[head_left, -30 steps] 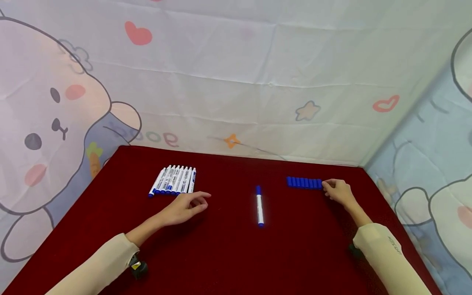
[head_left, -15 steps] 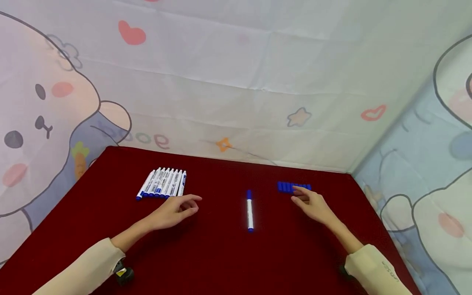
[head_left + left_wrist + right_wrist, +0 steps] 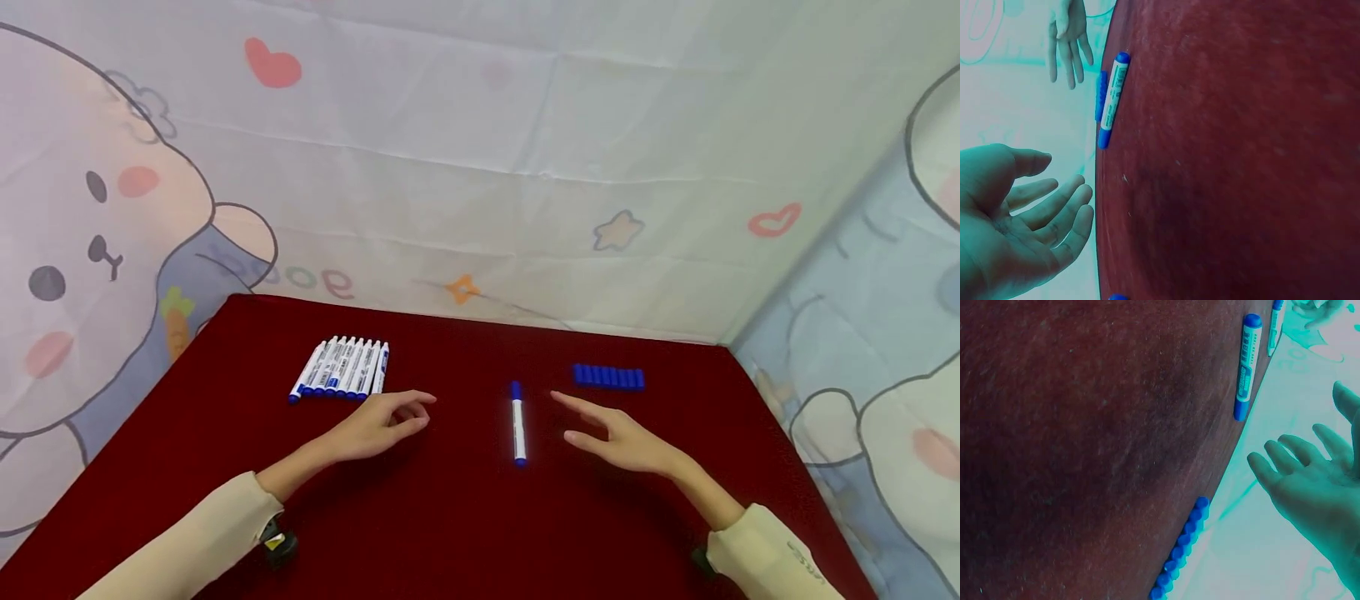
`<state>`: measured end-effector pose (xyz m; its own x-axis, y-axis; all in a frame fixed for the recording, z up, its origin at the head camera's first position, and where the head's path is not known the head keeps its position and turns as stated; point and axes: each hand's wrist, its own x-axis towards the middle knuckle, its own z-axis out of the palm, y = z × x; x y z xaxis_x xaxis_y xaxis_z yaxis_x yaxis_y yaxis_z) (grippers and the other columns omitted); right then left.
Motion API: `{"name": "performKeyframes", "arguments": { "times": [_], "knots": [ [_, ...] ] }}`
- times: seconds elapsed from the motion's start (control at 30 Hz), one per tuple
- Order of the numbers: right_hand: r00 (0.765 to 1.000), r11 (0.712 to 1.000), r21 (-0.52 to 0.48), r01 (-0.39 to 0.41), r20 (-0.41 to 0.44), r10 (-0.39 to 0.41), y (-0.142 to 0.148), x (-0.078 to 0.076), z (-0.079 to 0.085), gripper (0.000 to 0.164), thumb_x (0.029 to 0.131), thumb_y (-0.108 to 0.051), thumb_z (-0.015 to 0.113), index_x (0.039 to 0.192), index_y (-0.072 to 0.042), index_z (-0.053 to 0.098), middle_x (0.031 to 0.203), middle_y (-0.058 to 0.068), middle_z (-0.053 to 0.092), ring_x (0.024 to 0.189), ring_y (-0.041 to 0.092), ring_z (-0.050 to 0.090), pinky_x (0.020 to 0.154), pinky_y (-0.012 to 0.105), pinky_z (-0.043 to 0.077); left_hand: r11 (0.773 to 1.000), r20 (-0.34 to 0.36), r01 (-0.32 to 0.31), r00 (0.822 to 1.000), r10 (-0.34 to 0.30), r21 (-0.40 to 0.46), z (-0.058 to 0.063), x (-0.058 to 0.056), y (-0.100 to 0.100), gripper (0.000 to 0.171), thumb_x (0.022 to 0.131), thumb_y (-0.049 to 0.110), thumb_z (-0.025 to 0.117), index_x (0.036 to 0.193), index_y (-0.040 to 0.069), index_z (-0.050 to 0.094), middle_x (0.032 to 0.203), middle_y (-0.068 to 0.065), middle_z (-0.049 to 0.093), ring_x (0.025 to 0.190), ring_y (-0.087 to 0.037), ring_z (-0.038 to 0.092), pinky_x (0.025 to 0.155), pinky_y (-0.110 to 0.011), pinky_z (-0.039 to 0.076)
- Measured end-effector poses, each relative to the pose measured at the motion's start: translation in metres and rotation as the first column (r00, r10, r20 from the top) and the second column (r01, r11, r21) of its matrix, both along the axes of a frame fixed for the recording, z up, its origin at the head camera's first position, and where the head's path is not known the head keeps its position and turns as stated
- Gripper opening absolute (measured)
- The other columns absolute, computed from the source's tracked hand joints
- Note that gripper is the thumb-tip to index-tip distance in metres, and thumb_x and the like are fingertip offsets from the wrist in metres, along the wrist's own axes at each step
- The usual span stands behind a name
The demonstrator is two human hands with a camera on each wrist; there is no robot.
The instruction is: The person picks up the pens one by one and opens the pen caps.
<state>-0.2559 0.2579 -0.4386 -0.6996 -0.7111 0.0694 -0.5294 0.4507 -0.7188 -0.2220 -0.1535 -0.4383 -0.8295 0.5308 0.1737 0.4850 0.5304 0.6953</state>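
Observation:
A capped white marker [image 3: 519, 429] with a blue cap lies upright in the head view, between the two hands. My left hand [image 3: 381, 425] hovers left of it, fingers relaxed and holding nothing. To the right of the marker is my right hand [image 3: 618, 437], its fingers loosely extended and nothing in its grasp. Several uncapped white markers [image 3: 341, 367] lie side by side beyond the left hand, blue ends toward me. Past the right hand sits a row of several blue caps [image 3: 608, 377], also seen as a blue row [image 3: 1179, 549] in the right wrist view.
A dark red cloth [image 3: 450, 525] covers the table. Behind it hangs a pale printed curtain [image 3: 420, 150] with cartoon figures, and it continues along the right side. Cream sleeves [image 3: 765, 550] and wrist-worn devices [image 3: 277, 543] are on both arms.
My right hand has left the right end of the blue cap row and moved left and nearer, toward the single marker. My left hand stays near its place; the head view shifted slightly.

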Motion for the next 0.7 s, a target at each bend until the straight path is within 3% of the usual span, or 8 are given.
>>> {"name": "performKeyframes", "arguments": {
  "times": [0.2, 0.43, 0.6, 0.7],
  "knots": [
    [1.0, 1.0, -0.008, 0.018, 0.004, -0.018, -0.002, 0.0, -0.002, 0.058, 0.107, -0.02, 0.054, 0.16, -0.006, 0.033, 0.163, 0.021, 0.036, 0.146, 0.043, 0.04, 0.112, 0.059, 0.039, 1.0, -0.039, 0.012, 0.999, -0.012, 0.009, 0.004, -0.012, 0.023, 0.039, 0.102, 0.013, 0.06, 0.138, -0.002, 0.057, 0.11, -0.015, 0.073, 0.094, -0.023, 0.07, 0.08, -0.027, 0.055],
    [0.999, 0.999, -0.035, 0.034, 0.027, -0.033, 0.006, 0.0, -0.004, 0.057, 0.107, -0.019, 0.054, 0.159, -0.003, 0.034, 0.163, 0.021, 0.036, 0.146, 0.043, 0.04, 0.112, 0.058, 0.039, 0.997, -0.034, -0.07, 0.997, 0.071, 0.014, 0.014, -0.034, 0.053, 0.061, 0.1, 0.01, 0.063, 0.152, -0.008, 0.036, 0.124, -0.026, 0.066, 0.092, -0.028, 0.07, 0.08, -0.039, 0.057],
    [0.998, 0.998, -0.064, 0.029, 0.051, -0.026, 0.013, 0.002, -0.004, 0.057, 0.107, -0.017, 0.054, 0.158, -0.001, 0.033, 0.162, 0.024, 0.036, 0.146, 0.043, 0.039, 0.112, 0.054, 0.039, 0.99, 0.086, -0.142, 0.986, 0.14, 0.023, 0.012, -0.048, 0.077, 0.069, 0.101, 0.016, 0.064, 0.155, -0.008, 0.028, 0.132, -0.027, 0.061, 0.093, -0.028, 0.07, 0.079, -0.035, 0.058],
    [0.997, 0.997, -0.066, 0.032, 0.065, -0.028, 0.016, 0.003, -0.005, 0.057, 0.108, -0.018, 0.053, 0.158, 0.0, 0.032, 0.162, 0.025, 0.036, 0.145, 0.044, 0.041, 0.112, 0.037, 0.046, 0.987, 0.183, -0.158, 0.971, 0.156, -0.003, 0.006, -0.051, 0.094, 0.071, 0.101, 0.021, 0.063, 0.156, -0.006, 0.028, 0.136, -0.024, 0.06, 0.101, -0.03, 0.07, 0.087, -0.037, 0.058]
  ]
}}
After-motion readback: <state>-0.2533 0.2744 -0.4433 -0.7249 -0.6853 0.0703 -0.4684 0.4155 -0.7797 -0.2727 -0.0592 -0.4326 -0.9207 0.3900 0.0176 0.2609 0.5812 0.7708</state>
